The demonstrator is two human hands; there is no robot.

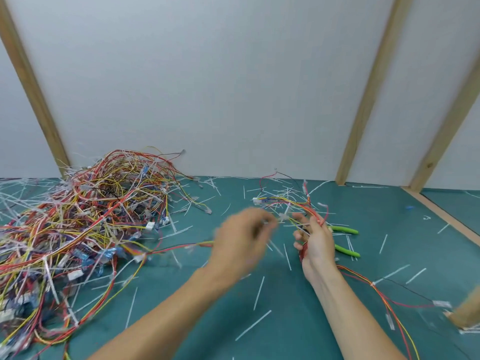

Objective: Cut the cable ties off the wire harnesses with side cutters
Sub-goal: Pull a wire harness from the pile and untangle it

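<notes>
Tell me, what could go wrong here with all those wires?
The wire harness held in the right hand trails off both ways, so it might snag on the big wire pile. The green-handled side cutters lie right behind that hand, partly hidden, and could get bumped. The cut tie pieces littering the mat may hide an uncut tie.
</notes>
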